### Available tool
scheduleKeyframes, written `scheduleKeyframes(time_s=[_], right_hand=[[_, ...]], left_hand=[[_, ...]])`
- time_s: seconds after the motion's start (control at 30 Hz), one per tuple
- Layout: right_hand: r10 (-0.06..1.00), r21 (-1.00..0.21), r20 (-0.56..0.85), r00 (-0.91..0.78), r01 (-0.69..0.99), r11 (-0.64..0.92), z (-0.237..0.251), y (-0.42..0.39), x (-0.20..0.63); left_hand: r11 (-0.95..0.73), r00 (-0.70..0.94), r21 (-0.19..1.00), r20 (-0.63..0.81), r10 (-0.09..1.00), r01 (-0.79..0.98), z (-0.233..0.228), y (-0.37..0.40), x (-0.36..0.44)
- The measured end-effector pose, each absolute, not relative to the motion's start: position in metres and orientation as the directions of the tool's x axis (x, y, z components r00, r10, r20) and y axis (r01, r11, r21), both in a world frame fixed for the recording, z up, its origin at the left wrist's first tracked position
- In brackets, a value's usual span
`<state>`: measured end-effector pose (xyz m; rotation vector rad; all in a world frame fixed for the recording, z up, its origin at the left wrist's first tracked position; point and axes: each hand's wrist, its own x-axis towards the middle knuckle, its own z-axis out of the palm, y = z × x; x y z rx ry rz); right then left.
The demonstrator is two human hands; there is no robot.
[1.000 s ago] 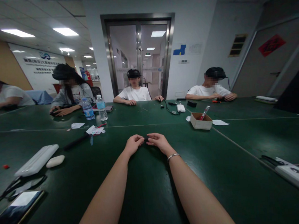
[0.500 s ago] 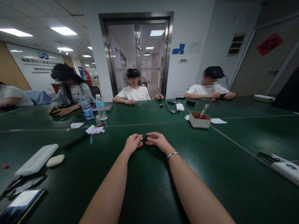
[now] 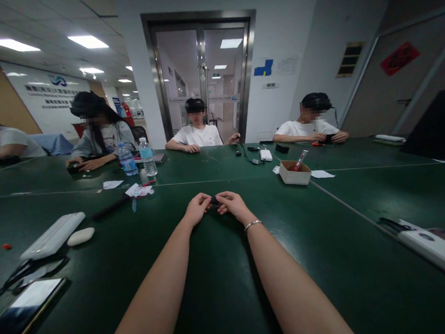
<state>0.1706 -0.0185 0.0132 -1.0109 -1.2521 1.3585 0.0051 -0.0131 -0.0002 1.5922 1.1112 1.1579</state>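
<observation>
Meanwhile, both forearms stretched forward across dark green table top (image 3: pixel 225 291). Left hand (image 3: pixel 196 209) and right hand (image 3: pixel 231 205) brought together, fingertips pinching small black object (image 3: pixel 213 202) from either side, just above or on the table; too small to tell what it is. Thin silver bracelet (image 3: pixel 253 224) on right wrist.

Compared with a second ago: grip unchanged, hands meeting in the same way, object between them as before. Whole scene sits slightly higher and further off in view, so head tilted a little; no real displacement of the hands across the table. Judgement: fine fingertip manipulation ongoing, no visible progress marker in the object itself.

Surroundings: open brown cardboard box (image 3: pixel 294 172) with a red-tipped pen standing in it, ahead to the right, well apart. White oblong case (image 3: pixel 53 236) and pale oval pebble-like piece (image 3: pixel 80 236) to the left. Dark phone with lit screen (image 3: pixel 19 314) near left edge. White power strip (image 3: pixel 440 254) far right. Two clear plastic water bottles (image 3: pixel 147 157) further back. Other people seated along far side, hands on their own work.
</observation>
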Motion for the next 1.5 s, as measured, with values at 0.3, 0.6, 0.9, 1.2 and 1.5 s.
scheduleKeyframes(time_s=[0.3, 0.6, 0.9, 1.2, 1.5], right_hand=[[0.988, -0.987, 0.035, -0.147, -0.159, 0.011, 0.008, -0.013, 0.171], [0.988, -0.992, 0.041, -0.148, -0.122, 0.023, 0.011, -0.018, 0.17], [0.989, -0.996, 0.04, -0.145, -0.082, 0.028, 0.012, -0.018, 0.171], [0.981, -0.99, 0.087, -0.174, -0.127, 0.065, 0.007, -0.016, 0.173], [0.963, -0.976, 0.117, -0.244, -0.206, 0.066, 0.011, -0.022, 0.177]], left_hand=[[-0.232, 0.206, 0.958, 0.196, 0.959, 0.167, 0.003, -0.015, 0.007], [-0.333, 0.223, 0.93, 0.294, 0.929, 0.159, 0.005, -0.019, 0.008], [-0.374, 0.211, 0.912, 0.337, 0.917, 0.166, 0.012, -0.025, 0.009], [-0.308, 0.189, 0.93, 0.272, 0.943, 0.198, 0.009, -0.023, 0.008], [-0.199, 0.165, 0.955, 0.164, 0.972, 0.22, 0.009, -0.019, 0.007]])
